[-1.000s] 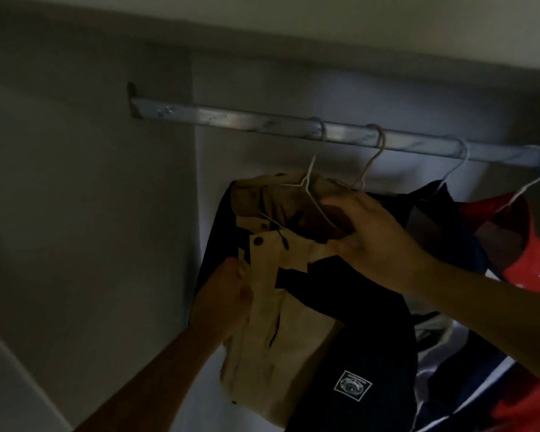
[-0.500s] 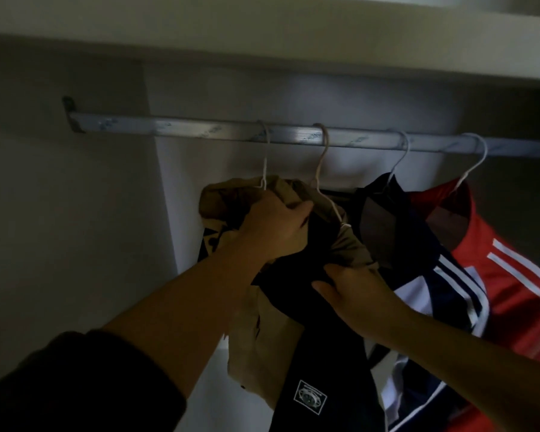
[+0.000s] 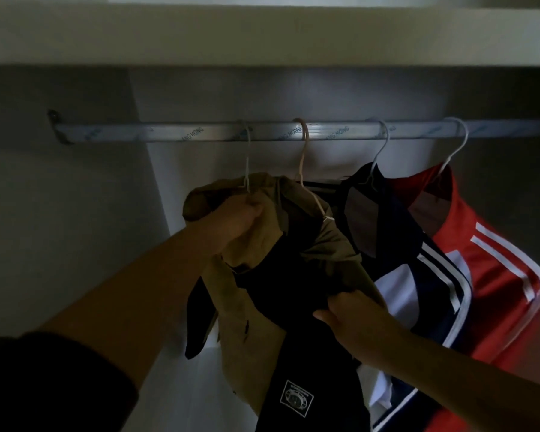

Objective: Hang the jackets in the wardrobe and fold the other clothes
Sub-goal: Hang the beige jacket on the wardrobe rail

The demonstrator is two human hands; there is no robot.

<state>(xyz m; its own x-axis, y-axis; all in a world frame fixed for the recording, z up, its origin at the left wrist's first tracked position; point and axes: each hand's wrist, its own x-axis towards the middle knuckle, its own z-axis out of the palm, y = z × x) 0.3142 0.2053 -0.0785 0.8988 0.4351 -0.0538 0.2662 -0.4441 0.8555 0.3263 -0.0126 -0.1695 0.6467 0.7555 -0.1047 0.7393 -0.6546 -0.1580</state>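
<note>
Now settling the jacket (image 3: 256, 300) on the rail (image 3: 169, 134).
Left hand (image 3: 240, 219) clutches its collar by the hanger (image 3: 247, 157); right hand (image 3: 353, 319) grips the front lower down. Best to tug both shoulders level before letting go.

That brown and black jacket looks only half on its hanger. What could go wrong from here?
1. The jacket is bunched under the left hand at the white hanger; if it is released like this, it might slide off.
2. The beige hanger lies against the same fabric, so the pull of the right hand could snag it or drag it along the rail.
</note>
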